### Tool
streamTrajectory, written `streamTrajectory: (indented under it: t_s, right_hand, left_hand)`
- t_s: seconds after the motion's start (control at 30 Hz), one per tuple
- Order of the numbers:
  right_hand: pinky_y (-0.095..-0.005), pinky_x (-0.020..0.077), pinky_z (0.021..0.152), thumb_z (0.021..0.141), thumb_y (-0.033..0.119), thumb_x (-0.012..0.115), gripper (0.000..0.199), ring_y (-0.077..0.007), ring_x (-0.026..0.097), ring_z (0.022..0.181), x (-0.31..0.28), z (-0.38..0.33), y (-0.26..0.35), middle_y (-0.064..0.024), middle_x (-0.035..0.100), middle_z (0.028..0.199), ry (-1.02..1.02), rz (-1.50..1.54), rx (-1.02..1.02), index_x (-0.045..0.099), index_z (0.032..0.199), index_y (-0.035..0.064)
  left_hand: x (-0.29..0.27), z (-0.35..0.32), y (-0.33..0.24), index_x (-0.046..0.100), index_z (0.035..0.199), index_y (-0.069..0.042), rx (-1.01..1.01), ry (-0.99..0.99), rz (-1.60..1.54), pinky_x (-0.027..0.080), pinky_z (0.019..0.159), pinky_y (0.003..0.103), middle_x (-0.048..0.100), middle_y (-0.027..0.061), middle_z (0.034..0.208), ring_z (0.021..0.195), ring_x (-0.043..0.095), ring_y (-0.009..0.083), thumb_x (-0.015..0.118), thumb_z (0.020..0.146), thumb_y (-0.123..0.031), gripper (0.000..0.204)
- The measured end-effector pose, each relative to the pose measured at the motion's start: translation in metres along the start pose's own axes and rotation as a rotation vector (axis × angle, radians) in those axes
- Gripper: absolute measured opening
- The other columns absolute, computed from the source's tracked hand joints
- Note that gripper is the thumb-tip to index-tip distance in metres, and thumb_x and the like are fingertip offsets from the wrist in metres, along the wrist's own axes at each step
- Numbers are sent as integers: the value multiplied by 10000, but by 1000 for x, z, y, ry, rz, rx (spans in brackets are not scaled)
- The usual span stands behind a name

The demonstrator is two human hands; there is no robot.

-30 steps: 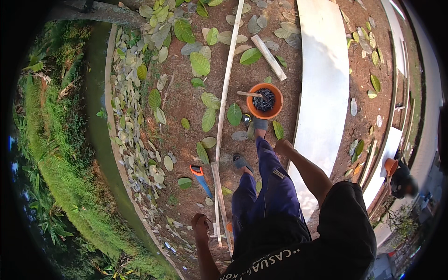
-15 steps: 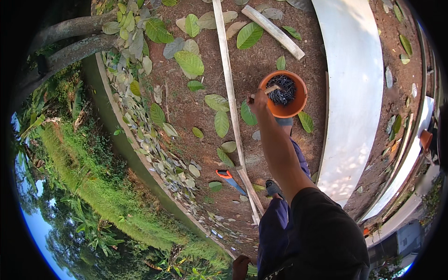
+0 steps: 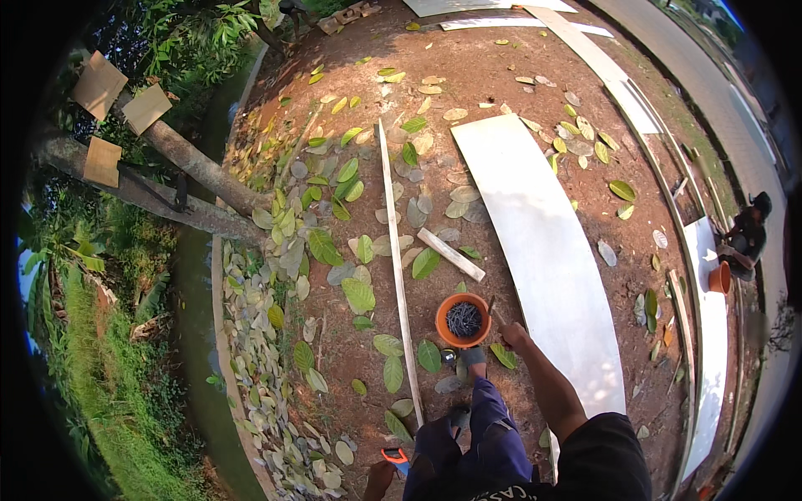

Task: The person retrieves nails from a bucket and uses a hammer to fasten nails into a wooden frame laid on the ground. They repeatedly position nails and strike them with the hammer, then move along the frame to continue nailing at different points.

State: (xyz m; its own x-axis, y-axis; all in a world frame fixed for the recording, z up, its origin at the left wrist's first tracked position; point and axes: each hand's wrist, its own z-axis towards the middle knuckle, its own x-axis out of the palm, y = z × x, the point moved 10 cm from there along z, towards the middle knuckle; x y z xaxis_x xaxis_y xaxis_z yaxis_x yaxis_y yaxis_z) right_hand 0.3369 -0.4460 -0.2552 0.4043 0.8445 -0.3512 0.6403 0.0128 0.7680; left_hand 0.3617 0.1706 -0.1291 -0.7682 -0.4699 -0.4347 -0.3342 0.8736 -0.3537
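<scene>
My right hand (image 3: 515,336) is closed round the wooden handle of a hammer (image 3: 494,311), held just right of an orange bucket (image 3: 442,321). Inside the bucket lies a heap of grey nails (image 3: 464,320). My left hand (image 3: 380,478) hangs at the lower edge, close to a saw (image 3: 395,455) with an orange and black handle. The saw appears to lie on the ground beyond the hand; whether they touch, and how the fingers are set, is unclear. A small dark round thing (image 3: 449,356) sits by my shoe, below the bucket.
A long thin wooden strip (image 3: 397,259) runs left of the bucket, with a short board (image 3: 451,254) above it. On the right lies a wide white panel (image 3: 543,250). Another person (image 3: 745,236) crouches far right, near a second orange bucket (image 3: 719,277). Large leaves cover much soil.
The hammer has come out of the bucket and over to its right, in my right hand. My view has tilted up, showing more ground ahead. The left hand now appears beside the saw.
</scene>
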Motion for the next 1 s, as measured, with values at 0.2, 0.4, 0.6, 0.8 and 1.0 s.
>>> streamTrajectory:
  t_s: [0.2,0.4,0.6,0.8,1.0]
  right_hand:
    - [-347,423,524,916,198,564,201,-136,519,596,-86,-283,107,-38,531,659,-335,281,96,577,816,24]
    - [-299,471,609,882,112,632,123,-129,572,669,-48,-559,46,-35,564,747,-467,327,87,548,921,30]
    - [-329,459,493,892,240,600,248,-161,565,536,-6,-716,-88,-62,575,654,-796,353,591,593,873,-7]
    - [-442,537,656,811,164,631,205,-344,702,813,112,-740,-214,-226,687,849,-282,-162,641,708,934,18]
    - [-494,521,685,824,194,641,291,-416,666,815,194,-800,-367,-228,681,874,-358,203,613,629,1039,0]
  left_hand:
    - [-5,40,56,640,686,-15,-95,202,12,400,451,381,553,91,605,491,524,201,626,754,-215,212]
    - [-35,103,50,680,862,96,-7,91,216,466,610,420,676,171,781,704,647,279,626,741,-224,346]
    - [70,29,-99,625,711,-6,242,308,74,418,580,348,551,73,642,606,538,165,620,748,-215,212]
    - [133,-29,-104,628,715,-29,468,515,193,411,479,363,581,38,642,536,541,187,623,756,-231,206]
    - [168,-68,-56,604,648,-101,275,596,283,313,396,334,527,29,597,458,443,123,619,757,-232,171]
